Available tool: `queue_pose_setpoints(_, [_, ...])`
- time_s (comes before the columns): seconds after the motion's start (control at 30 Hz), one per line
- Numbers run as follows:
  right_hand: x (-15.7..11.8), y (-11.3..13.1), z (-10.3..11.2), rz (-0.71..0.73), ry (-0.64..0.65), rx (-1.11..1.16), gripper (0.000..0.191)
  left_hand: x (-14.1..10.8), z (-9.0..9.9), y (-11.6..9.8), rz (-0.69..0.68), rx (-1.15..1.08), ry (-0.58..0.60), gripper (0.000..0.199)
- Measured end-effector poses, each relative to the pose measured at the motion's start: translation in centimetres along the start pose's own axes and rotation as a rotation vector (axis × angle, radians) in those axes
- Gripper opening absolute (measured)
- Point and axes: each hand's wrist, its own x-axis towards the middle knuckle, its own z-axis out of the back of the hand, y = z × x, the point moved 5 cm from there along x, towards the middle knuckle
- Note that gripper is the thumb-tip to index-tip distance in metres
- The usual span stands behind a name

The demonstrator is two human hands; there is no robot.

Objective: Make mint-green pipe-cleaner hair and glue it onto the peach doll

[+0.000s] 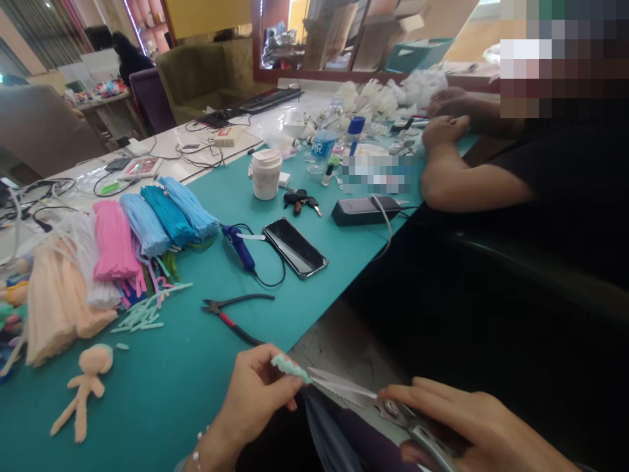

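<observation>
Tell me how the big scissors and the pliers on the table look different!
The scissors are held in the person's right hand, while the pliers lie on the teal tabletop.
The scissors have long, pale, silvery blades; the pliers have a short, dark head.
The scissors' handle looks grey and metallic; the pliers' handles are black, with red showing on one.
Both have two halves that meet at a pivot.

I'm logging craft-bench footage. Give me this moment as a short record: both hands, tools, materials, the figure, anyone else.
Left hand: pinches a mint fuzzy piece
Right hand: holds scissors, blade tips close to that piece
Tools on teal table: pliers; blue glue gun
Materials: pink bundle; three blue bundles; loose mint strips
Figure: peach doll, lying at near left
Elsewhere: another person's forearm, upper right
</observation>
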Motion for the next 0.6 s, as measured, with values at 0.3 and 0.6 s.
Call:
queue_pose_setpoints(0.3, [0.74,0.45,0.57,0.111,0.026,-0.115,0.027,-0.21,0.19,-0.87,-0.017,0.15,0.043,0.009])
queue_pose_setpoints(0.6, [0.55,0.33,0.26,0.151,-0.04,-0.243,0.033,-0.25,0.1,-0.68,0.029,0.208,0.081,0.013])
